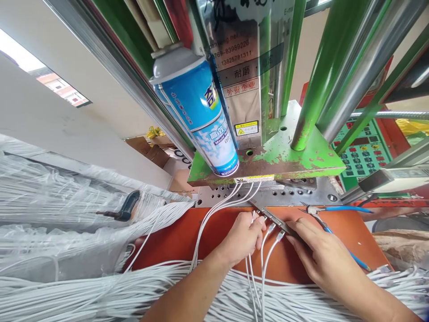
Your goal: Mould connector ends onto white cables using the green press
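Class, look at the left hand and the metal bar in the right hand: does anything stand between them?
Nothing visible does: the left hand is right at the metal bar, its fingers among the white cables. The blue-handled pliers lie aside, beyond the right hand.

The slotted bar [272, 218] is bare grey metal with a dull sheen, and the connector plugs [280, 235] along it look like clear, shiny plastic. The white cables [100, 290] have smooth plastic jackets, faintly satin. Beneath, the desk [288, 266] shows a smooth, orange-brown surface with a soft sheen. The drilled mould plate [221, 195] is smooth grey steel. Glossy green paint coats the press platen [317, 156], chipped to rough brown patches; the guide rod [363, 71] is mirror-polished metal. The spray can [201, 116] wears a glossy printed finish. Smooth blue plastic sleeves the metal pliers [342, 209]. Crinkled, translucent plastic film [43, 183] glints.
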The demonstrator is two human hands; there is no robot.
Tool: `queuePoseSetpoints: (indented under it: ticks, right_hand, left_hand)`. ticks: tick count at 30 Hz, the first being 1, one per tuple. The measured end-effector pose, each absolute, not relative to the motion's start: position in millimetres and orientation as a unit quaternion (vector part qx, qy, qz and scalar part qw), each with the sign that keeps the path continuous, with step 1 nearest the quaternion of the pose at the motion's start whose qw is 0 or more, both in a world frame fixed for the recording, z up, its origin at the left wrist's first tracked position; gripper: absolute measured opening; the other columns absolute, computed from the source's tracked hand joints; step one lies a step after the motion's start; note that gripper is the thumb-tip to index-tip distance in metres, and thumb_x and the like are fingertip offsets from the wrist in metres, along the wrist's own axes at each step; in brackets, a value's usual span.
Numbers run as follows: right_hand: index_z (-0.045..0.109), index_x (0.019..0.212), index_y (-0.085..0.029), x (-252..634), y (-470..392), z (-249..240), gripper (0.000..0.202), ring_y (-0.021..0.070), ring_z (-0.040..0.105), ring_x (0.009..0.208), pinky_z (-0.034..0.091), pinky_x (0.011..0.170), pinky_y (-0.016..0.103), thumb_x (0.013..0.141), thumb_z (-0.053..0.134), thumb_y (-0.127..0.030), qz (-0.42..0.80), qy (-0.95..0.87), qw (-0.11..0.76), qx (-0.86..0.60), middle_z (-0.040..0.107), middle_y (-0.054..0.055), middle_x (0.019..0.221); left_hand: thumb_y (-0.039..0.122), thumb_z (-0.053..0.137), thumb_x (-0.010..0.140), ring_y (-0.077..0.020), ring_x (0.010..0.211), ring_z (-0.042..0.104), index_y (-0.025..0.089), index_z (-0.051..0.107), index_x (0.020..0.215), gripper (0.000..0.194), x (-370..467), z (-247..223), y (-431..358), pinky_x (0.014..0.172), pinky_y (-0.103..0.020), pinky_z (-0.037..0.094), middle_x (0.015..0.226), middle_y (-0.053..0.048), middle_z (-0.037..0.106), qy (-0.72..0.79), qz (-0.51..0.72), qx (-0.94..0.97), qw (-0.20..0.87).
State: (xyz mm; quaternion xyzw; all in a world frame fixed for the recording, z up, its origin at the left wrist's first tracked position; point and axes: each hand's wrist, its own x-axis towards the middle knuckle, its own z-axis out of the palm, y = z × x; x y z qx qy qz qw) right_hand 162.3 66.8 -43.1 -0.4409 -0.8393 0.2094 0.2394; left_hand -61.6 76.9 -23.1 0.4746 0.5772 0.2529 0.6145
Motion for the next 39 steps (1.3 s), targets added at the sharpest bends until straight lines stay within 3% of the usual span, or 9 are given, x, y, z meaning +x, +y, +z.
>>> queuePoseSetpoints:
  ticks: [2, 7, 11, 15, 25, 33, 39]
  right_hand:
    - [0.056, 0.114, -0.025, 162.9, 67.5, -45.2, 0.017, 0.0224, 0.068, 0.092, 0.053, 0.075, 0.037, 0.108, 0.041, -0.031, 0.193, -0.833, 0.245, -0.458, 0.068, 0.006, 0.106]
    - [0.057, 0.119, -0.025, 165.4, 70.8, -48.2, 0.021, 0.0243, 0.07, 0.099, 0.056, 0.081, 0.038, 0.108, 0.04, -0.032, 0.16, -0.826, 0.256, -0.476, 0.069, 0.007, 0.114]
    - [0.058, 0.117, -0.025, 165.9, 71.5, -47.7, 0.022, 0.0244, 0.071, 0.096, 0.057, 0.078, 0.038, 0.107, 0.04, -0.033, 0.159, -0.826, 0.256, -0.476, 0.07, 0.007, 0.113]
    - [0.057, 0.117, -0.026, 166.6, 70.1, -49.1, 0.02, 0.0241, 0.07, 0.096, 0.057, 0.079, 0.039, 0.108, 0.04, -0.034, 0.182, -0.825, 0.254, -0.472, 0.07, 0.006, 0.113]
    - [0.056, 0.113, -0.026, 163.0, 67.0, -36.0, 0.016, 0.0215, 0.068, 0.091, 0.055, 0.075, 0.037, 0.108, 0.042, -0.033, 0.246, -0.836, 0.258, -0.416, 0.068, 0.006, 0.105]
    - [0.058, 0.131, -0.026, 172.9, 72.5, -34.5, 0.029, 0.0241, 0.068, 0.115, 0.058, 0.094, 0.037, 0.107, 0.048, -0.038, 0.294, -0.84, 0.226, -0.396, 0.07, 0.009, 0.126]
    - [0.063, 0.125, -0.026, 172.9, 74.0, -32.4, 0.028, 0.0244, 0.07, 0.109, 0.06, 0.093, 0.038, 0.106, 0.048, -0.04, 0.309, -0.844, 0.22, -0.378, 0.071, 0.01, 0.124]
  left_hand:
    - [0.054, 0.038, 0.103, -0.0111, 0.034, 0.046, 0.02, 0.052, 0.089, 0.039, -66.0, -20.4, 79.3, 0.039, -0.021, 0.031, 0.056, 0.002, 0.058, 0.581, 0.235, 0.486, 0.61]
    - [0.056, 0.046, 0.101, -0.0108, 0.052, 0.048, 0.02, 0.055, 0.08, 0.044, -77.7, -12.3, 81.8, 0.054, -0.024, 0.038, 0.064, 0.002, 0.056, 0.659, 0.289, 0.569, 0.397]
    - [0.048, 0.039, 0.104, -0.0098, 0.047, 0.041, 0.019, 0.056, 0.077, 0.043, -79.0, -13.5, 81.1, 0.049, -0.023, 0.033, 0.055, 0.005, 0.046, 0.648, 0.267, 0.525, 0.483]
    - [0.041, 0.04, 0.101, -0.0086, 0.036, 0.041, 0.019, 0.056, 0.085, 0.032, -78.6, -16.6, 84.3, 0.041, -0.021, 0.032, 0.054, 0.005, 0.051, 0.616, 0.244, 0.489, 0.568]
    - [0.046, 0.042, 0.099, -0.0086, 0.038, 0.03, 0.022, 0.048, 0.073, 0.036, -76.2, -9.8, 90.0, 0.034, -0.016, 0.028, 0.045, 0.007, 0.037, 0.629, 0.201, 0.481, 0.577]
    - [0.054, 0.043, 0.1, -0.0074, 0.04, 0.031, 0.021, 0.049, 0.07, 0.045, -76.4, -21.7, 83.7, 0.038, -0.018, 0.024, 0.05, 0.007, 0.036, 0.625, 0.249, 0.507, 0.539]
    - [0.058, 0.043, 0.099, -0.0094, 0.038, 0.032, 0.022, 0.05, 0.072, 0.046, -74.6, -23.5, 83.9, 0.034, -0.02, 0.024, 0.05, 0.006, 0.038, 0.642, 0.234, 0.471, 0.558]
